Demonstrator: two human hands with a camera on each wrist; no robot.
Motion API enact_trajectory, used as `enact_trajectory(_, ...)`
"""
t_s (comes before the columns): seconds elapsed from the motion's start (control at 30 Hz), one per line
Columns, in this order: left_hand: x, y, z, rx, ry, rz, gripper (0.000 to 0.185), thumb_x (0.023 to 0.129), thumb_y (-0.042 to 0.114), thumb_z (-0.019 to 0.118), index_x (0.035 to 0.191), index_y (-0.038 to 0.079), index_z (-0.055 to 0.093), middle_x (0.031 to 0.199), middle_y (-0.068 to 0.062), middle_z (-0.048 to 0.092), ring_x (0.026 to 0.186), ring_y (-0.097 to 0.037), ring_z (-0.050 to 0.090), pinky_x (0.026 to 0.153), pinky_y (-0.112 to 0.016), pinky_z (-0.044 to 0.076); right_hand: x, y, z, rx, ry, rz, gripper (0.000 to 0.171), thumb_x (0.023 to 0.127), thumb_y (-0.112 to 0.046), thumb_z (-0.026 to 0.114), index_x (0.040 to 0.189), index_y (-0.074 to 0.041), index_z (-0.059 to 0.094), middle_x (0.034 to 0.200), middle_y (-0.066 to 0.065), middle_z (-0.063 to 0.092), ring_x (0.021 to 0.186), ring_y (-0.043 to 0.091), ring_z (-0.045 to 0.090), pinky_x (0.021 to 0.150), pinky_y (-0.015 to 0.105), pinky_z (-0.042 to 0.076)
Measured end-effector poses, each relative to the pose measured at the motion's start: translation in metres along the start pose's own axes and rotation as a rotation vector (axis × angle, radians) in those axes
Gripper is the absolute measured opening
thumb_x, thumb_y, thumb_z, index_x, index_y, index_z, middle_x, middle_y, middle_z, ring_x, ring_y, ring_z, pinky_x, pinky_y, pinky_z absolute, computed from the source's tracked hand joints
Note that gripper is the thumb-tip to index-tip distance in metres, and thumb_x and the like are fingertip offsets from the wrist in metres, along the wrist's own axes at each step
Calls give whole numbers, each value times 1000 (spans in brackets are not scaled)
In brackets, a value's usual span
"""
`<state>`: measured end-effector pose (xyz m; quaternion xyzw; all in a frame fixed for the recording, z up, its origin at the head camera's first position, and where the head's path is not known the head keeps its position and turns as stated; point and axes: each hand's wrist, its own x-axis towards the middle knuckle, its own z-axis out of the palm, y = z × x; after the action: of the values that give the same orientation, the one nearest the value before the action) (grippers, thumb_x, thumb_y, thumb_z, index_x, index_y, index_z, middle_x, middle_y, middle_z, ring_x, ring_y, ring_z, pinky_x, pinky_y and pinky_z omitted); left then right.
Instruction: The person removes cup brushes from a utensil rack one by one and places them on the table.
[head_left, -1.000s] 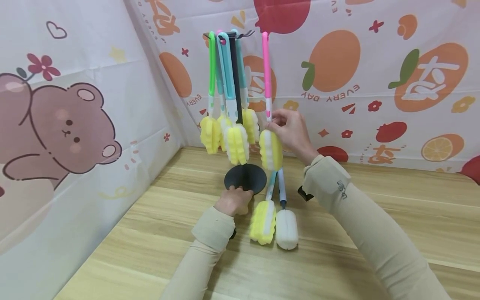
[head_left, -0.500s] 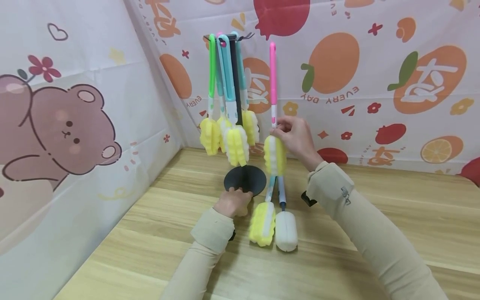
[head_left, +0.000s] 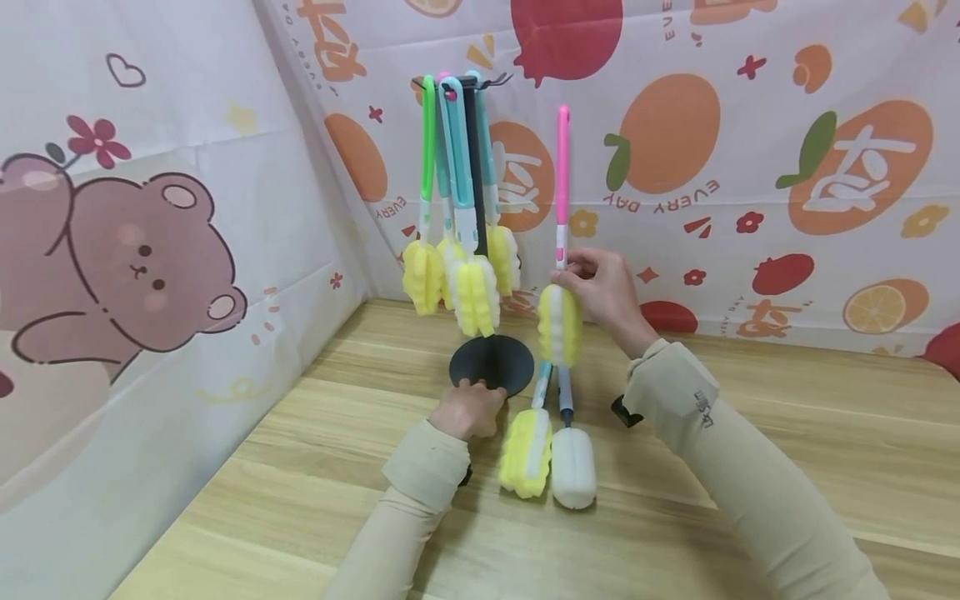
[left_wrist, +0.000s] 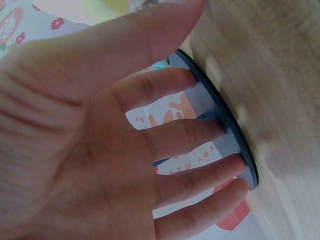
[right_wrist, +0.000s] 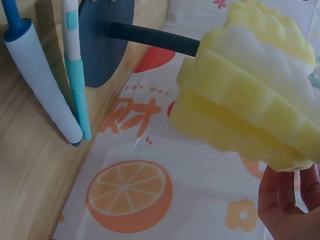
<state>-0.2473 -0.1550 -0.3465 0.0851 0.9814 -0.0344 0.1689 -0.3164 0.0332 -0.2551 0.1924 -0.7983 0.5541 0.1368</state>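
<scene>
In the head view my right hand (head_left: 606, 296) pinches a pink-handled sponge brush (head_left: 562, 179) low on its handle, just above the yellow and white sponge (head_left: 559, 327). The brush is upright in the air, to the right of a black stand. My left hand (head_left: 468, 408) rests its fingertips on the front of the stand's round base (head_left: 517, 367). In the left wrist view its fingers lie fairly straight and spread on the base (left_wrist: 235, 125). The right wrist view has the held sponge (right_wrist: 240, 95) close up, hiding part of the right hand (right_wrist: 285, 205).
Several sponge brushes with green (head_left: 427, 158) and teal handles (head_left: 459, 150) hang from the stand's hooks (head_left: 491, 81). A yellow sponge brush (head_left: 527, 454) and a white sponge brush (head_left: 573, 471) lie on the wooden table (head_left: 315, 500). Printed cloths (head_left: 660, 33) enclose the back and left.
My right hand has moved right and down, carrying the pink-handled brush away from the stand. The left hand stays on the base. The hanging brushes remain in place.
</scene>
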Motion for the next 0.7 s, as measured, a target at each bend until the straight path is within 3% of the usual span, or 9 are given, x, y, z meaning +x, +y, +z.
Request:
enact_trajectory(0.33,-2,0,0,-4,2,-1,50,95,22,74,142,17,59,131,-13,62,110,-36,56,89,-48,50,-6,10,-5,33,-14,51,25,93,-7,75,113,6,73,87,14,66,77,22,56,64,21,50)
enact_trajectory(0.7,-3,0,1,2,23,7,47,94,20,73,139,17,61,128,-13,63,108,-35,56,88,-48,50,-11,21,-5,36,-10,111,28,93,-12,77,115,4,73,87,9,67,73,14,54,58,20,44)
